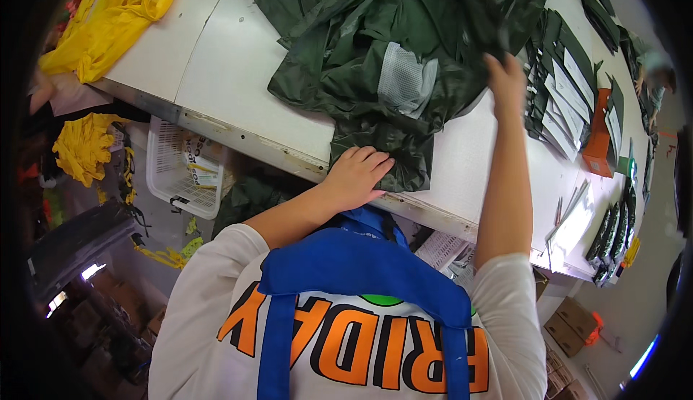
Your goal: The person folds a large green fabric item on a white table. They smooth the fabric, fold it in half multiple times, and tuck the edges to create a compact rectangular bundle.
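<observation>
A shiny dark green rain jacket (346, 75) lies spread and rumpled over the white table, with a white mesh piece (406, 81) showing near its middle. My left hand (359, 176) rests flat on its near end at the table's front edge, fingers stretched out. Farther right, my right hand (507, 82) is closed on the jacket's right side, where the cloth is smeared by motion. The fingertips of that hand are partly hidden by the fabric.
Yellow garments (119, 14) lie at the table's far left, beside another person's arm (42, 91). To the right are dark packs with white sheets (567, 97), an orange box (598, 137) and more dark packs (610, 234). Below the table edge stands a white plastic basket (162, 158).
</observation>
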Tool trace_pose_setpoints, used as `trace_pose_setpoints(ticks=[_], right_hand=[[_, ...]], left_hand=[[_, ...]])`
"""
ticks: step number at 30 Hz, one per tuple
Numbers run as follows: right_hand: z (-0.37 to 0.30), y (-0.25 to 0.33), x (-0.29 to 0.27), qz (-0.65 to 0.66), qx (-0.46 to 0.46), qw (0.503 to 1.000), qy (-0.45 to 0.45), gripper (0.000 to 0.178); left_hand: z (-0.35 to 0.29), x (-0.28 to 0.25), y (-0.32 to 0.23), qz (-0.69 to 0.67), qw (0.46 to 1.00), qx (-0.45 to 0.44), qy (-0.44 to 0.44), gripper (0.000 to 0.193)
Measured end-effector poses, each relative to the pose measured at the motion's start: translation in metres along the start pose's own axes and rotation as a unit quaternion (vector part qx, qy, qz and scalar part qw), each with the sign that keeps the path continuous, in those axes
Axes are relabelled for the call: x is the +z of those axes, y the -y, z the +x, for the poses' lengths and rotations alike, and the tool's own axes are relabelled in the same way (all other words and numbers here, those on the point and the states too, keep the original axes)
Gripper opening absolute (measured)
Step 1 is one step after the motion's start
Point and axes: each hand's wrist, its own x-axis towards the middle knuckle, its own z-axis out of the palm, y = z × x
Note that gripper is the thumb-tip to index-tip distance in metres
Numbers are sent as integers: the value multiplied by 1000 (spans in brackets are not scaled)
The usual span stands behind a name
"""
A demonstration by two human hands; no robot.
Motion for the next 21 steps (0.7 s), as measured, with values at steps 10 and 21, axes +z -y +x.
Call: trace_pose_setpoints(ticks=[10, 21], right_hand=[[-181, -32, -34, -214, -149, 952, -160, 45], [-220, -12, 31, -230, -143, 924, 270, 29]], left_hand=[[11, -9, 4, -23, 999, 25, 26, 54], [31, -15, 27, -161, 974, -69, 142, 20]])
